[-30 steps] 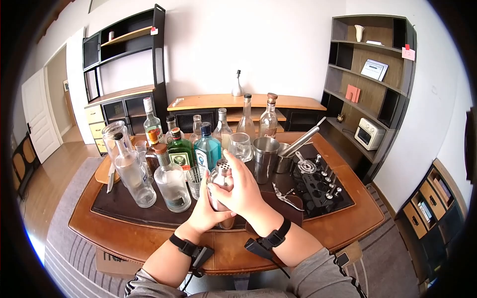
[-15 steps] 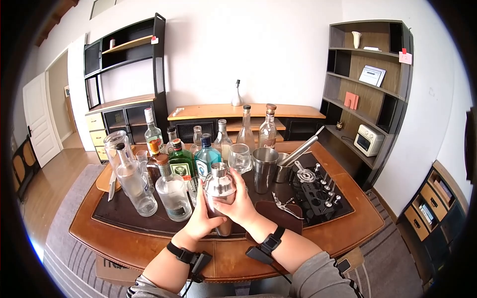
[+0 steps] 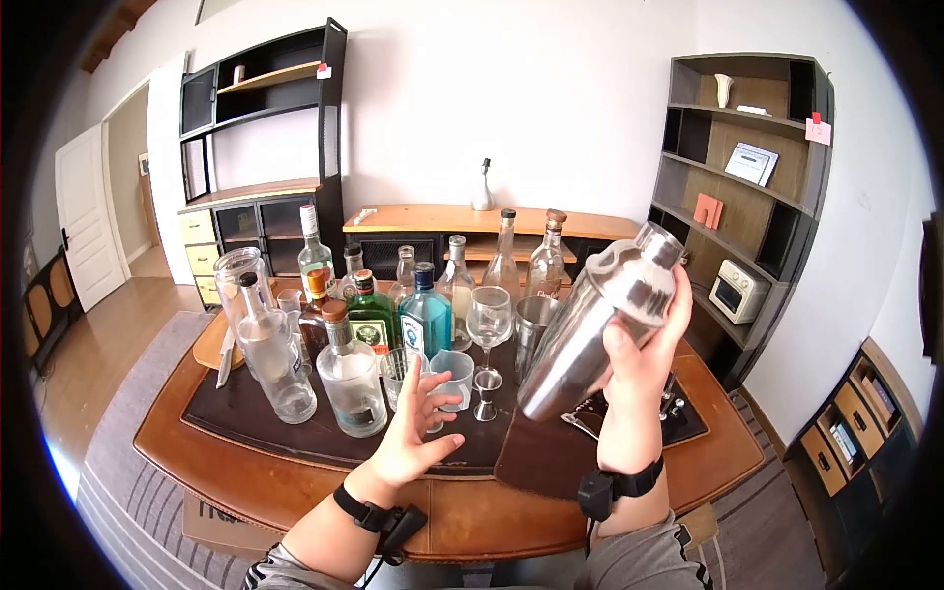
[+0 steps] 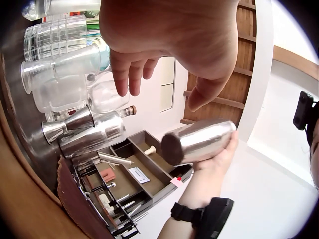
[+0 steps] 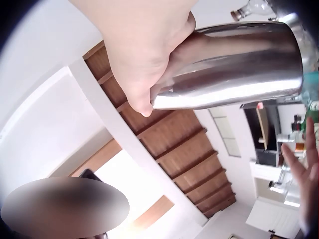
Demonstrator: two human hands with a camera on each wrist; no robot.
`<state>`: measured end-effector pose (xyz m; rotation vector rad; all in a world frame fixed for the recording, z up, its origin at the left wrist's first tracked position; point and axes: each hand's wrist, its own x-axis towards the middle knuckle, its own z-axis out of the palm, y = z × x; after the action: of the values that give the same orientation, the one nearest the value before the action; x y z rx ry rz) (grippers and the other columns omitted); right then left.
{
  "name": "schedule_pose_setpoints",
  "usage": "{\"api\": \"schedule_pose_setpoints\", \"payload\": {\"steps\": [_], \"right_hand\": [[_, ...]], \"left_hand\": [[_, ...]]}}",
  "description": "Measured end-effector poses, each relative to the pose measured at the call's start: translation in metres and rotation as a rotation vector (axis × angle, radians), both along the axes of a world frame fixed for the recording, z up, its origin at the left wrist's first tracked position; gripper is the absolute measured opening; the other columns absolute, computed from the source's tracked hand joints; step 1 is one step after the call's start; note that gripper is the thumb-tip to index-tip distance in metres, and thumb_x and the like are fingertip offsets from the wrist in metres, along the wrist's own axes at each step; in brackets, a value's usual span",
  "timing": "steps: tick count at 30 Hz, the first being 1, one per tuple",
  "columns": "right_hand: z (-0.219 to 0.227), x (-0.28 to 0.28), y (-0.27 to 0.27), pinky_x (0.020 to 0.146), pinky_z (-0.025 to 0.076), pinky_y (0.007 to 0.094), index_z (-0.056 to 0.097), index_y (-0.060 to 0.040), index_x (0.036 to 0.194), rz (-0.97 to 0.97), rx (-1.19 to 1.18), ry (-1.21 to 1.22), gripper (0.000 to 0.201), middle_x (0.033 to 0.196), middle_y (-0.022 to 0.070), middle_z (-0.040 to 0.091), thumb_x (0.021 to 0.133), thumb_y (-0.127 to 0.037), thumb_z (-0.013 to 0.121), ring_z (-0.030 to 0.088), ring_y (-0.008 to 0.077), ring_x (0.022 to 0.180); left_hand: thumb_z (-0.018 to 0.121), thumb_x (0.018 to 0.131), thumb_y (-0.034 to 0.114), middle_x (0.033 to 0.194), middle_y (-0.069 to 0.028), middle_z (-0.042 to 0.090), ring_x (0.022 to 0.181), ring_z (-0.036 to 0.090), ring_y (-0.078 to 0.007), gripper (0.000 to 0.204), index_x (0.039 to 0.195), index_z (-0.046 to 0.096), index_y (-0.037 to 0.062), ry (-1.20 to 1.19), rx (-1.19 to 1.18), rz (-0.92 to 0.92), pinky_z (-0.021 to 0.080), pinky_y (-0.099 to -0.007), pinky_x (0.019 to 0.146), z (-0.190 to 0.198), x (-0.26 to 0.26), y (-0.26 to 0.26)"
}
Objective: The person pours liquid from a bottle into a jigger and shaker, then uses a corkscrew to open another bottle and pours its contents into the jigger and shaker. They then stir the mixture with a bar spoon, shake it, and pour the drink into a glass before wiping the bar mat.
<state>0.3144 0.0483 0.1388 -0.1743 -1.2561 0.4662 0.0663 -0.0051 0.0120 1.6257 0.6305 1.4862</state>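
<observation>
A shiny steel cocktail shaker [image 3: 590, 329] is held up at the right by my right hand [image 3: 644, 379], thumb across its side and fingers wrapped behind. It leans, with its capped top to the upper right and its base to the lower left. In the right wrist view the shaker's smooth body [image 5: 234, 69] fills the upper part. My left hand [image 3: 408, 438] is apart from the shaker, fingers spread and holding nothing. Just beyond it stand a clear plastic cup [image 3: 452, 372], a steel jigger [image 3: 485, 395] and a stemmed glass [image 3: 489, 317].
Several bottles crowd the left and back of the leather-topped table [image 3: 295, 497], including a blue bottle [image 3: 425, 320] and a green bottle [image 3: 371, 320]. A mixing tin [image 3: 531, 329] stands partly behind the shaker. A knife [image 3: 226, 356] lies at the left.
The shaker has gone from between both hands at the middle to the upper right in my right hand, tilting over. My left hand has let go, revealing the jigger and plastic cup.
</observation>
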Motion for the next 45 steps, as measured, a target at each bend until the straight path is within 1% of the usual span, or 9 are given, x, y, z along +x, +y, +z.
{"api": "schedule_pose_setpoints", "payload": {"steps": [10,16,26,27,32,36,39,43,45], "right_hand": [[0.009,0.022,0.012,0.108,0.036,0.0389,0.024,-0.0076,0.149,-0.195,0.012,0.067,0.088,0.142,0.0138,0.039,0.078,-0.009,0.077,0.043,0.0229,0.128],[0.006,0.009,0.007,0.107,0.038,0.0404,0.026,-0.0069,0.147,0.028,-0.078,-0.052,0.088,0.140,0.0137,0.042,0.076,-0.007,0.079,0.045,0.0222,0.125],[0.010,0.000,0.012,0.102,0.044,0.0370,0.032,-0.0048,0.142,-0.127,-0.179,-0.091,0.083,0.138,0.0152,0.044,0.073,0.003,0.077,0.050,0.0220,0.122],[0.009,0.007,0.016,0.102,0.044,0.0377,0.031,-0.0051,0.143,-0.360,-0.201,-0.214,0.083,0.138,0.0149,0.045,0.073,0.002,0.077,0.050,0.0225,0.123],[0.008,0.007,0.007,0.101,0.045,0.0376,0.030,-0.0057,0.144,-0.063,-0.142,-0.075,0.084,0.134,0.0154,0.047,0.075,-0.002,0.078,0.050,0.0217,0.121],[0.010,0.017,0.013,0.098,0.048,0.0371,0.035,-0.0043,0.142,-0.612,-0.300,-0.346,0.081,0.134,0.0165,0.047,0.074,-0.005,0.079,0.053,0.0235,0.119],[0.010,0.012,0.008,0.099,0.047,0.0361,0.034,-0.0043,0.142,-0.033,-0.261,-0.116,0.083,0.135,0.0174,0.046,0.074,-0.005,0.080,0.051,0.0241,0.123],[0.008,0.019,0.019,0.099,0.046,0.0341,0.031,-0.0044,0.143,-0.627,-0.298,-0.344,0.079,0.130,0.0148,0.051,0.077,0.001,0.074,0.053,0.0206,0.118],[0.011,0.023,0.018,0.099,0.046,0.0340,0.031,-0.0050,0.143,-0.257,-0.337,-0.169,0.079,0.130,0.0154,0.050,0.077,-0.001,0.074,0.052,0.0212,0.119]], "left_hand": [[0.064,0.073,-0.013,0.145,-0.0156,0.034,0.116,0.052,-0.0249,0.114,0.156,-0.005,0.0240,0.018,0.025,0.029,0.046,-0.0370,0.095,0.005,-0.002,-0.004],[0.065,0.073,-0.012,0.144,-0.0149,0.035,0.114,0.053,-0.0241,0.113,0.156,-0.004,0.0233,0.024,0.019,0.033,0.045,-0.0370,0.095,0.006,-0.002,-0.003],[0.062,0.074,-0.011,0.142,-0.0151,0.036,0.113,0.053,-0.0227,0.108,0.157,-0.001,0.0209,0.010,0.031,0.053,0.044,-0.0366,0.097,0.007,-0.005,-0.002],[0.062,0.074,-0.011,0.142,-0.0151,0.037,0.113,0.053,-0.0227,0.108,0.157,-0.001,0.0206,0.022,0.034,0.054,0.044,-0.0365,0.097,0.007,-0.005,-0.002],[0.067,0.075,-0.010,0.141,-0.0156,0.040,0.110,0.054,-0.0206,0.107,0.156,0.003,0.0150,-0.013,0.025,0.059,0.044,-0.0363,0.096,0.007,-0.003,-0.002],[0.068,0.075,-0.010,0.140,-0.0158,0.040,0.110,0.054,-0.0208,0.107,0.156,0.003,0.0147,0.002,0.018,0.076,0.044,-0.0361,0.096,0.007,-0.004,-0.003],[0.068,0.074,-0.010,0.140,-0.0162,0.041,0.110,0.055,-0.0206,0.107,0.156,0.004,0.0140,-0.001,0.021,0.086,0.045,-0.0357,0.096,0.007,-0.004,-0.001],[0.068,0.075,-0.010,0.140,-0.0162,0.041,0.110,0.055,-0.0204,0.105,0.156,0.006,0.0134,-0.002,0.019,0.096,0.046,-0.0350,0.095,0.006,-0.004,-0.002],[0.068,0.075,-0.010,0.139,-0.0160,0.041,0.110,0.055,-0.0203,0.105,0.156,0.006,0.0133,-0.004,0.017,0.100,0.046,-0.0349,0.095,0.007,-0.005,-0.001]]}}
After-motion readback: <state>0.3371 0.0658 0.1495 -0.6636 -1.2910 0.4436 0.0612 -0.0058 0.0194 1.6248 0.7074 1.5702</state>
